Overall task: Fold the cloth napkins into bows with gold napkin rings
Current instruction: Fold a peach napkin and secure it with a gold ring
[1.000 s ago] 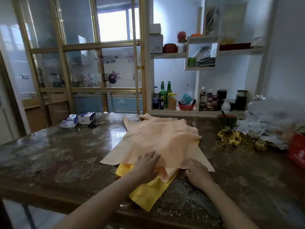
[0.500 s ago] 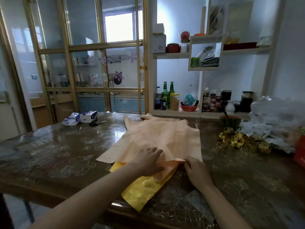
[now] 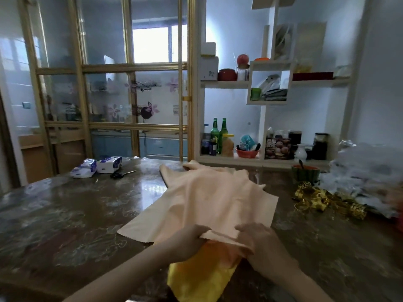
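A peach cloth napkin (image 3: 207,199) lies spread across the middle of the dark table (image 3: 65,214), over a yellow napkin (image 3: 202,275) that sticks out toward me. My left hand (image 3: 187,240) and my right hand (image 3: 255,238) both grip the peach napkin's near edge, fingers curled round the fabric, and that edge is lifted and bunched between them. A heap of gold napkin rings (image 3: 316,199) rests on the table to the right, apart from both hands.
Two tissue packs (image 3: 96,167) and black scissors (image 3: 122,174) lie at the far left of the table. A green bowl (image 3: 305,173) and crumpled clear plastic (image 3: 366,175) sit at the right. Shelves with bottles (image 3: 219,136) stand behind.
Both hands have gone from resting on the peach napkin's near edge to gripping it. They have drawn closer together and pulled the edge up and toward me. The view has tilted upward.
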A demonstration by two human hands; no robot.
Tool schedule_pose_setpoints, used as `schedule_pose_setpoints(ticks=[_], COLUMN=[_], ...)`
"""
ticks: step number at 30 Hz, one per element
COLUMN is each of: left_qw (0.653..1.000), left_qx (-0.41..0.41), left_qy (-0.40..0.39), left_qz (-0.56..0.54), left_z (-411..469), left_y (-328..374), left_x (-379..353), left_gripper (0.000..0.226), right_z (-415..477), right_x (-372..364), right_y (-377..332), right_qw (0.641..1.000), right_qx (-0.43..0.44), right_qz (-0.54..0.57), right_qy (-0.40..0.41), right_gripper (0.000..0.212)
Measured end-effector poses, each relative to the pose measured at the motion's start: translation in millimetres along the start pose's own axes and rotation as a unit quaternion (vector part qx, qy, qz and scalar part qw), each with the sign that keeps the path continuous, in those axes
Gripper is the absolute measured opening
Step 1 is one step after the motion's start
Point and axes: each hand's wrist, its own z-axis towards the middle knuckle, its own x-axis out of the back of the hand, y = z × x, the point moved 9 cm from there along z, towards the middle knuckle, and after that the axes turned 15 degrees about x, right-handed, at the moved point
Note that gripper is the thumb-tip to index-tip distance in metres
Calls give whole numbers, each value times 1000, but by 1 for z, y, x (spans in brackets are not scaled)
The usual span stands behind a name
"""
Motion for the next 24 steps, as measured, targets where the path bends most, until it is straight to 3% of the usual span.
schedule_pose_setpoints(ticks=[3,6,9,11,12,14,15,17,18,19,20,22,24], left_qw=[996,970,885,843,840,867,887,902,902,900,899,905,918], left_qx=[9,71,171,205,216,256,277,268,256,253,247,217,180], left_qy=[-58,-130,-259,-291,-259,-118,-36,51,60,55,50,31,26], left_qz=[-70,-191,-347,-403,-426,-410,-368,-335,-341,-352,-358,-365,-353], left_z=[-7,-9,-18,-21,-16,-1,5,14,17,14,11,9,7], left_y=[-18,-34,-47,-56,-61,-87,-99,-103,-98,-91,-84,-72,-62], left_x=[9,11,3,8,17,43,56,75,78,75,72,64,62], left_gripper=[26,31,22,18,20,21,19,22,23,24,25,26,27], right_z=[6,23,51,73,81,90,91,90,87,81,80,82,81], right_x=[8,14,15,21,32,44,38,0,-19,-35,-42,-37,-28], right_y=[21,22,7,8,11,4,-10,-43,-53,-55,-52,-32,-1], right_qw=[992,964,941,951,966,973,975,977,980,983,987,998,991], right_qx=[-71,-107,-125,-137,-138,-106,-63,-18,5,26,36,3,-73], right_qz=[98,239,314,276,218,163,184,208,157,91,45,44,111], right_qy=[45,40,-36,-23,30,122,110,-46,-118,-158,-147,-48,14], right_gripper=[18,18,12,8,8,25,41,73,80,77,64,32,19])
